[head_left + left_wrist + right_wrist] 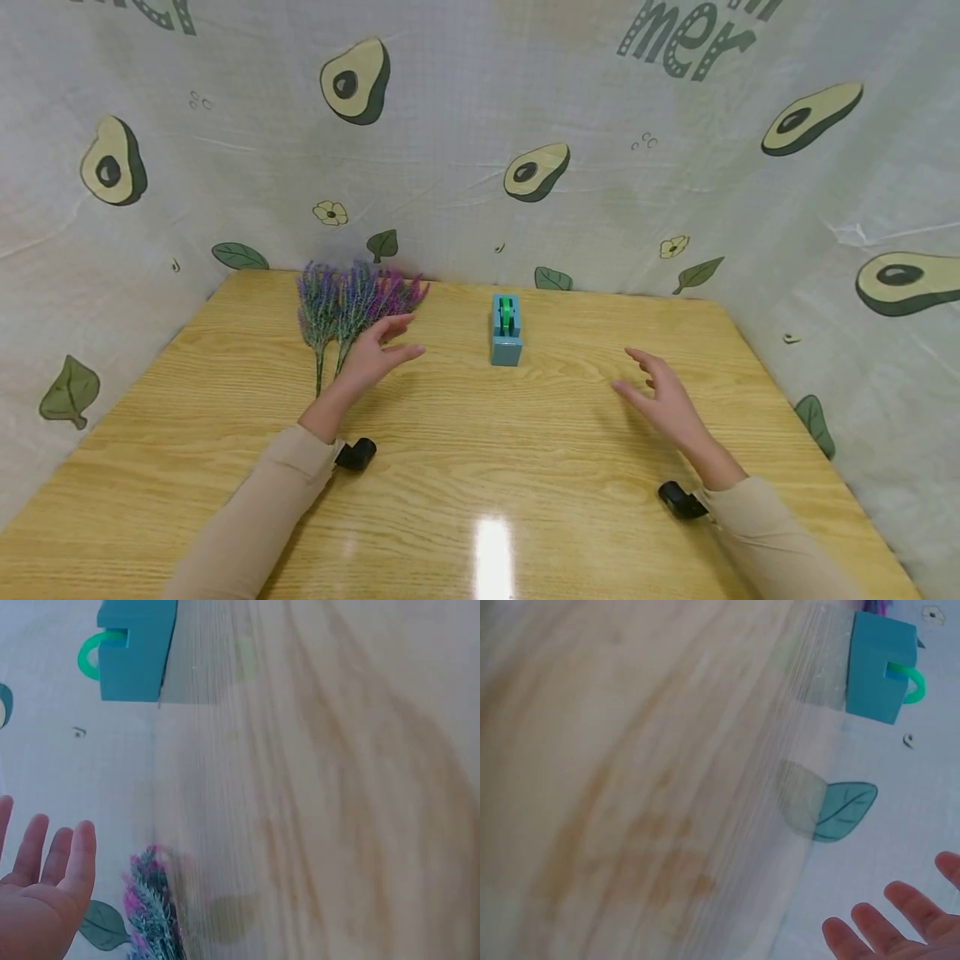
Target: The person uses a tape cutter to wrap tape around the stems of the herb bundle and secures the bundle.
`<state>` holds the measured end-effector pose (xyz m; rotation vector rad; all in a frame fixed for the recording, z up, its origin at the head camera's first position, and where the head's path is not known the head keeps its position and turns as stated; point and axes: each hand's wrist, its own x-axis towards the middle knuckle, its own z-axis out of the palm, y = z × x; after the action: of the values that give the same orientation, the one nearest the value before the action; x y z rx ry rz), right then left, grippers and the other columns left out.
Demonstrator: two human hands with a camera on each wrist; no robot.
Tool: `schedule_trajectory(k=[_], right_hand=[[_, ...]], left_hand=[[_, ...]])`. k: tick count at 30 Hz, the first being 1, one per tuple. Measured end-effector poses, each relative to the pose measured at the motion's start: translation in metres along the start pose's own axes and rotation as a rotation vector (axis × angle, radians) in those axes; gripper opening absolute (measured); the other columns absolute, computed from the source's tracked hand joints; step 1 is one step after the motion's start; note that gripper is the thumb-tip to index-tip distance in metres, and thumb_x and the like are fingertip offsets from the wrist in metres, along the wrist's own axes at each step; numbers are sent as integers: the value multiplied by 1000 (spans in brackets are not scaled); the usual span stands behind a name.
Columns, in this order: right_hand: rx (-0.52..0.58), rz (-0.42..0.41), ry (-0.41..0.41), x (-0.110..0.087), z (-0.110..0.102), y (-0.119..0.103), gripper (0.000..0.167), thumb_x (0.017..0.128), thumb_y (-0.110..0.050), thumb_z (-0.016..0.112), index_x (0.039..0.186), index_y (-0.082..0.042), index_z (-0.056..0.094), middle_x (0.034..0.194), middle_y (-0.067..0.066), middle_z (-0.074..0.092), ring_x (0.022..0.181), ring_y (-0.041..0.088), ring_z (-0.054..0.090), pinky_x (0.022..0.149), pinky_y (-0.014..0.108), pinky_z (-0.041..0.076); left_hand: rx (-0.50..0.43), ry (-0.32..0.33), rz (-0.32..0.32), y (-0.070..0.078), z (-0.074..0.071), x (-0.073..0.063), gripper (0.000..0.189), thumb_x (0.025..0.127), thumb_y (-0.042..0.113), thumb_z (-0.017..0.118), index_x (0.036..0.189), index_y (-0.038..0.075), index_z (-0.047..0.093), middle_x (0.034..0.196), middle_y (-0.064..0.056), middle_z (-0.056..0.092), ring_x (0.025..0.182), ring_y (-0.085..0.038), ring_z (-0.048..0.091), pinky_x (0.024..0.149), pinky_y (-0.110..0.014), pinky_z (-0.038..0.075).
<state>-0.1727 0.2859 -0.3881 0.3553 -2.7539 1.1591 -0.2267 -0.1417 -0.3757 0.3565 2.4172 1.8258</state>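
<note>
My left hand (369,354) hovers over the table's left half with relaxed fingers and holds nothing. It overlaps the stems of some artificial lavender (337,304), with purple and magenta flower spikes, lying at the back left. To the right of that hand stands a blue tape dispenser (506,337) with a green ring in it, near the back middle. My right hand (663,400), also holding nothing, is over the right half, thumb apart from the fingers. Both wrist views show the dispenser from the side, its green ring (88,656) poking out, and part of each hand.
The wooden table (465,467) has a glossy top with a bright reflection at the front. Behind and beside it hangs a pale curtain (450,167) printed with avocados and leaves. Small black cameras (356,454) sit at both wrists.
</note>
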Motion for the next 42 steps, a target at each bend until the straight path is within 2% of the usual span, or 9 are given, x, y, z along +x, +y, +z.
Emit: schedule_trajectory(k=[4,7,8,13,20,25,31,42], right_hand=[[30,13,-7,1,6,-3,63,92,-27,61,140,3,34,140,27,31,126,45,30,96,61,30],[51,19,-11,4,10,-7,62,92,-25,62,140,3,35,140,25,33,126,43,31,97,59,30],[57,17,-11,5,11,-8,61,92,-25,62,140,3,35,140,25,34,126,43,31,97,59,31],[81,11,-18,9,18,-12,59,91,-26,62,138,2,38,139,23,37,125,40,33,98,57,31],[95,12,-31,17,26,-17,57,92,-23,62,137,3,39,138,23,38,125,40,34,99,56,31],[110,14,-41,24,30,-23,57,91,-26,62,136,2,41,136,22,39,125,39,35,100,55,31],[139,7,-47,32,35,-31,55,91,-24,63,135,1,43,135,20,42,124,37,37,100,52,33],[225,18,-71,46,49,-39,52,91,-23,63,132,4,46,134,22,44,124,38,38,101,52,33]], left_hand=[[-29,-8,-19,-2,7,4,61,86,23,69,139,11,41,142,-13,36,132,-29,31,99,-47,38],[-23,-19,0,-15,11,13,62,85,27,70,138,12,42,142,-12,37,131,-28,32,98,-47,39],[-17,-23,-1,-16,12,14,61,85,27,70,138,12,43,141,-11,38,130,-27,33,98,-47,39],[3,-51,5,-15,23,24,60,85,26,70,137,11,44,141,-11,39,129,-27,35,98,-48,38],[-16,-56,-15,-8,38,35,57,85,20,71,136,9,46,138,-11,43,126,-26,39,97,-45,40],[-8,-63,-12,-5,46,42,56,85,21,71,135,9,47,137,-12,44,125,-26,41,97,-43,40],[-53,-91,-22,-4,55,52,55,86,18,69,135,6,47,138,-16,42,126,-29,40,99,-45,38],[-51,-123,-108,-7,69,63,57,86,15,69,137,6,45,134,-12,46,122,-29,44,93,-42,45]])
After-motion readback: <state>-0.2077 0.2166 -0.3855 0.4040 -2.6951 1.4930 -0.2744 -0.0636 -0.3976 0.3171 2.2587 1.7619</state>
